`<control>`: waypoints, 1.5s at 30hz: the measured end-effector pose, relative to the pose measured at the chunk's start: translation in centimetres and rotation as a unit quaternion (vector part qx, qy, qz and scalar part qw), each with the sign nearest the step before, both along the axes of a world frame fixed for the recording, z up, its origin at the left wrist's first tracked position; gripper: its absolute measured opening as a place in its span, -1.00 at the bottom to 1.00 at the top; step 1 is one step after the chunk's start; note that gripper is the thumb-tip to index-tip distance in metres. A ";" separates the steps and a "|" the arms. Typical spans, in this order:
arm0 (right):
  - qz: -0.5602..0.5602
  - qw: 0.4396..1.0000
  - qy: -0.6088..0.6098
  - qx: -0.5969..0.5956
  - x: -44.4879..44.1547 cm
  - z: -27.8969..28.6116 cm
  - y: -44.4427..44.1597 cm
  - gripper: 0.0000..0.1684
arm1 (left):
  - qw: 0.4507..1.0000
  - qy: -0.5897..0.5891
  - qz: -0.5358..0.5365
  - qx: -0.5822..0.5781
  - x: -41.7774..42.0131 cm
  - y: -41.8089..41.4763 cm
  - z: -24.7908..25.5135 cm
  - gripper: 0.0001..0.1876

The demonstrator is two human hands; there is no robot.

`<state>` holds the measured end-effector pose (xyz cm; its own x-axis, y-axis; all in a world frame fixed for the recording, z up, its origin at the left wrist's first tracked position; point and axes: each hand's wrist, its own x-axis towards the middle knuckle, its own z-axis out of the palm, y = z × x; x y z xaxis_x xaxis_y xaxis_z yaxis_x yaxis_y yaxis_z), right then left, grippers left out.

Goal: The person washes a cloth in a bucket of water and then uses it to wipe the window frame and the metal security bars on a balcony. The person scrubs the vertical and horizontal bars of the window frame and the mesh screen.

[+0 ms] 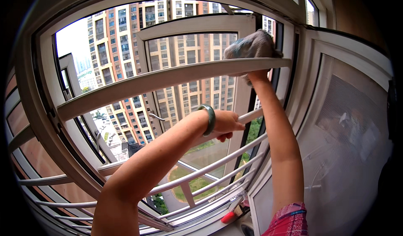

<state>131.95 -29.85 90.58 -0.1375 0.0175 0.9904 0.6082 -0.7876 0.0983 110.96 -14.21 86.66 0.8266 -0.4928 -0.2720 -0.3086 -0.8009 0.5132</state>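
My right hand (258, 75) reaches out behind the upper white guard rail (176, 75) with a grey cloth (252, 47) in its grasp. The cloth lies against the upper right part of the window frame and hides most of the fingers. Lower and to the left, my left hand (228, 124), with a dark green bangle (209, 119) at the wrist, is closed around the middle guard rail (252, 115). Beyond the rails an open window sash (247, 26) stands outward, its handle (156, 117) left of the left hand.
Thin white guard bars (214, 166) cross the lower opening. At right stands a white-framed panel with frosted glass (346, 141). A red object (228, 217) lies on the sill below. Apartment towers (119, 47) rise outside, far above the ground.
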 end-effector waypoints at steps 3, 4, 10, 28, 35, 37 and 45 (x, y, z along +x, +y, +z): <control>-0.047 0.996 -0.079 -0.021 1.1 3.6 -0.7 -0.19 | 1.000 0.005 0.006 0.001 0.1 0.3 0.0 -0.66; -0.033 0.989 -0.139 -0.040 1.2 4.7 -1.2 -0.33 | 1.000 0.019 0.000 -0.011 0.4 -0.1 -0.2 -0.67; 0.017 0.993 -0.103 -0.047 -1.0 5.3 0.0 -0.55 | 0.999 -0.006 0.017 -0.033 -0.2 -0.1 -0.3 -0.61; -0.351 0.768 0.305 -0.441 -7.8 -4.8 -1.5 -0.73 | 1.000 0.004 0.000 -0.014 1.3 0.2 -1.0 -0.65; -0.303 0.901 0.139 -0.280 -9.0 -5.1 -2.8 -0.53 | 1.000 0.001 -0.015 -0.009 0.9 0.3 -0.5 -0.64; -0.368 0.887 0.046 -0.276 -7.9 -4.5 -2.8 -0.44 | 1.000 0.008 -0.014 -0.025 0.8 0.2 -0.8 -0.64; -0.209 0.851 0.336 -0.345 -8.7 -4.3 -1.2 -0.49 | 1.000 -0.010 -0.007 0.028 1.4 0.5 -1.1 -0.52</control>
<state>123.22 -31.01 86.33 0.6162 0.5354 0.5776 0.3912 -0.8446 0.3655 112.36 -13.70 85.60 0.8253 -0.4888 -0.2828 -0.3297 -0.8237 0.4614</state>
